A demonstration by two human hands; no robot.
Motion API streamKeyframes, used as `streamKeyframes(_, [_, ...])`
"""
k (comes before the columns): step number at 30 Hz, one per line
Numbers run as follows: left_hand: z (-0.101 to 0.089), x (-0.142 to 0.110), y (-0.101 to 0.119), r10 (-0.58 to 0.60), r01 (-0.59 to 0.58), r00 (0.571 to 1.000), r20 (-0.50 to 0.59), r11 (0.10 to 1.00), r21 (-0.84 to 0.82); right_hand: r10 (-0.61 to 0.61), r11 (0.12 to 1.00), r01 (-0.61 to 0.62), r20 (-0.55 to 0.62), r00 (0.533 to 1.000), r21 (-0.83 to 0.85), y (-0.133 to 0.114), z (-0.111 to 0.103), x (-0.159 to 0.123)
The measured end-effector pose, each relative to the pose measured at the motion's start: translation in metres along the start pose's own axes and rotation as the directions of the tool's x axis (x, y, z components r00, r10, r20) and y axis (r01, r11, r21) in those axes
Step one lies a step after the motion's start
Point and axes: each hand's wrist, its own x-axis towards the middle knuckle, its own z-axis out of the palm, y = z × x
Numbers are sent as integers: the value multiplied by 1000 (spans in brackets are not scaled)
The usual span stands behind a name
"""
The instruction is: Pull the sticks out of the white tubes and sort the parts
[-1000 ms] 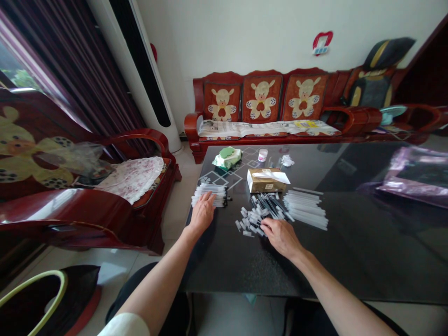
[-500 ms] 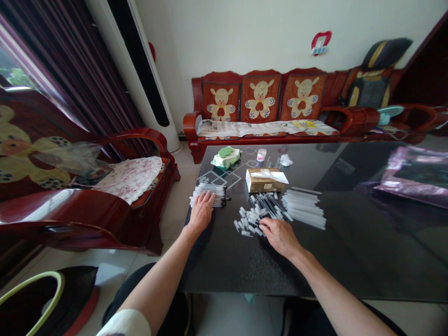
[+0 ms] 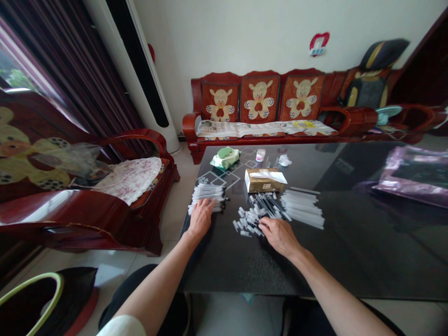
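Observation:
My left hand (image 3: 200,218) lies palm down on the near edge of a stack of white pens (image 3: 206,192) with dark tips, its fingers stretched out and apart. At the right side of a heap of clear pen caps (image 3: 248,219), my right hand (image 3: 280,235) has its thumb and fingers pinched together. What sits in that pinch, if anything, is too small and hidden to make out. Just behind the caps lie thin black pen refills (image 3: 268,203). Translucent white pen barrels (image 3: 303,207) are spread side by side to the right of the refills.
A gold tissue box (image 3: 265,183) stands behind the refills on the black table (image 3: 343,252). Farther back are a green wipes pack (image 3: 225,158), a small white tub (image 3: 260,155) and a crumpled tissue (image 3: 284,160). A purple plastic package (image 3: 413,177) lies at the right.
My left hand has drawn back slightly toward me, uncovering more of the pen stack. My right hand stays in nearly the same place at the caps.

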Motion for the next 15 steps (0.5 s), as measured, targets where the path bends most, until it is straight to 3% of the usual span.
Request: streamKeyframes(15, [-15, -13, 8, -8, 11, 998, 64, 999, -44, -3, 1000, 3, 24, 1000, -15, -3, -3, 0])
